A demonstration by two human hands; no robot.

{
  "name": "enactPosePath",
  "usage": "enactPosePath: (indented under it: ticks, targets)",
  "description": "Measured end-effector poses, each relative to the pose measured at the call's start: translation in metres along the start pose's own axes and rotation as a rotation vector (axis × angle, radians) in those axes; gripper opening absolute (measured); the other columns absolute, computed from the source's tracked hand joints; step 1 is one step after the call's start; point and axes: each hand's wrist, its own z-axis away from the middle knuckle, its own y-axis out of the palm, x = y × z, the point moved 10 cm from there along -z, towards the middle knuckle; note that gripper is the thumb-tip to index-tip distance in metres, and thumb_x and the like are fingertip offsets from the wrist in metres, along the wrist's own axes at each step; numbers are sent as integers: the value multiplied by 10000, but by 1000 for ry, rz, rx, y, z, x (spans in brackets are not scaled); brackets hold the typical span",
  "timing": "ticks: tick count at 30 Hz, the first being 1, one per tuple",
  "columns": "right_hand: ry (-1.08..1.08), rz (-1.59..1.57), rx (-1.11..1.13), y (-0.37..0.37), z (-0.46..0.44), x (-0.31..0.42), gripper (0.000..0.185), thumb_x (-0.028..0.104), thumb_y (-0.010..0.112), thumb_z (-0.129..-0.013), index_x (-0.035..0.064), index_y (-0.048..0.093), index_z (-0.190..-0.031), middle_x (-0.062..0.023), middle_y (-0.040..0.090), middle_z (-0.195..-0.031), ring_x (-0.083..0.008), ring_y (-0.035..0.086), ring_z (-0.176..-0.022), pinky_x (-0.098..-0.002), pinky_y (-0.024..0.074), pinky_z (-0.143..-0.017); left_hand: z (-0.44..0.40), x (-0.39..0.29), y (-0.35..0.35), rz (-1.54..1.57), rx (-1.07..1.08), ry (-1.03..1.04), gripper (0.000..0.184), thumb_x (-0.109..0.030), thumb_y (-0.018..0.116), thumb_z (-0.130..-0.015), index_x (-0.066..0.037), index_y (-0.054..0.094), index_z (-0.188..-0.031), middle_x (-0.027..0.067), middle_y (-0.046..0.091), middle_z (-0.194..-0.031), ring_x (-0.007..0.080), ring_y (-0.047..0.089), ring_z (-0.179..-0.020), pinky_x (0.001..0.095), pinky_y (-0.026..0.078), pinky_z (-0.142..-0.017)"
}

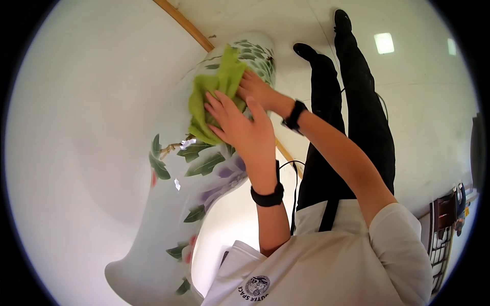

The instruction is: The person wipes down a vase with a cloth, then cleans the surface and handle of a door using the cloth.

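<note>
My left hand point(246, 125) lies spread over the green cloth point(203, 99), fingers apart, pressing it against the rounded side of the tall white vase point(166, 217). My right hand point(263, 95) reaches in just beside it, its fingers at the cloth's edge; I cannot tell whether they pinch the fabric or only rest on it. The vase stands on the pale floor point(423, 97) beside the white wall point(87, 127), its flared mouth nearest me and the cloth on the lower part of its body, among painted leaves point(204, 164).

To wipe well here, I judge it best to let my palm follow the curve, with light, even pressure rather than a hard push from one side, since something this tall and narrow could rock. One hand might do the rubbing while the other steadies the vase. The cloth looks bunched, so smoothing it flat would give fuller contact and let me work in overlapping passes around the body. The painted parts probably want a gentle touch. I should also mind the black band point(267, 194) on my left wrist and its match point(294, 117) on my right, which could knock the glaze if I lean in too close.
</note>
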Motion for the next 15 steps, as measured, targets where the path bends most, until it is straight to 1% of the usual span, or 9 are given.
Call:
enactPosePath:
  ticks: [2, 3, 4, 6, 7, 10, 11, 14, 15]
  targets:
    - [60, 5, -27, -15, 27, 25, 445, 251, 589, -892, 82, 658, -1298, -222, 563, -1402, -461, 435, -1373, -600, 333, -1142, 28, -3, -7, -26, 34, 12, 685, -352, 516, -1043, 22, 322, -1583, 237, 262, -1671, 418, 222, -1551, 606, 71, -1243]
    - [129, 2, 37, -14, 36, 40, 463, 260, 593, -900, 81, 641, -1325, -234, 541, -1421, -468, 414, -1385, -613, 304, -1154, 39, -3, -13, -60, 60, 9, 680, -342, 518, -1042, 15, 322, -1586, 233, 267, -1670, 415, 233, -1547, 624, 68, -1235]
    - [197, -3, 101, -15, 44, 55, 482, 269, 598, -909, 80, 625, -1351, -245, 520, -1440, -476, 394, -1398, -626, 275, -1167, 48, 1, -24, -80, 39, 4, 678, -338, 519, -1041, 9, 321, -1589, 230, 266, -1671, 414, 234, -1547, 626, 64, -1234]
    - [295, -166, 34, -43, 35, 89, 477, 263, 583, -930, 75, 608, -1369, -233, 498, -1469, -464, 373, -1414, -636, 257, -1169, 57, 14, -40, -122, -3, -11, 676, -330, 521, -1039, -3, 319, -1594, 223, 266, -1673, 410, 235, -1547, 631, 54, -1232]
    - [344, -248, 1, -55, 24, 94, 475, 259, 575, -941, 73, 600, -1377, -227, 487, -1483, -459, 363, -1422, -641, 248, -1170, 55, 23, -47, -141, -45, -50, 669, -350, 503, -1048, -22, 319, -1600, 210, 265, -1678, 398, 221, -1556, 634, 36, -1231]
    - [324, -456, 131, -46, -17, 81, 446, 266, 543, -1009, 96, 567, -1420, -206, 436, -1540, -430, 298, -1487, -620, 144, -1229, 28, 24, -58, -181, -99, -110, 727, -400, 494, -1038, -1, 285, -1609, 223, 252, -1679, 423, 216, -1555, 671, 47, -1210]
    - [237, -447, 152, -41, -33, 71, 425, 261, 548, -1001, 67, 589, -1377, -191, 459, -1523, -425, 356, -1444, -576, 241, -1199, 17, 21, -54, -242, -106, -102, 711, -397, 492, -1043, 0, 301, -1601, 214, 257, -1681, 413, 227, -1555, 676, 57, -1208]
    - [311, -647, 112, -16, -50, 16, 379, 242, 611, -917, 49, 638, -1243, -202, 571, -1379, -407, 502, -1298, -534, 397, -1068, -5, 15, -30, -245, -106, -86, 659, -396, 485, -1051, -10, 367, -1572, 219, 288, -1668, 379, 233, -1557, 626, 87, -1231]
    - [362, -641, 120, -18, -46, 10, 364, 229, 612, -910, 39, 643, -1219, -213, 600, -1313, -413, 540, -1228, -517, 428, -1013, -10, 3, -24, -253, -114, -8, 612, -342, 496, -1042, 36, 425, -1518, 259, 373, -1610, 424, 333, -1496, 562, 218, -1223]
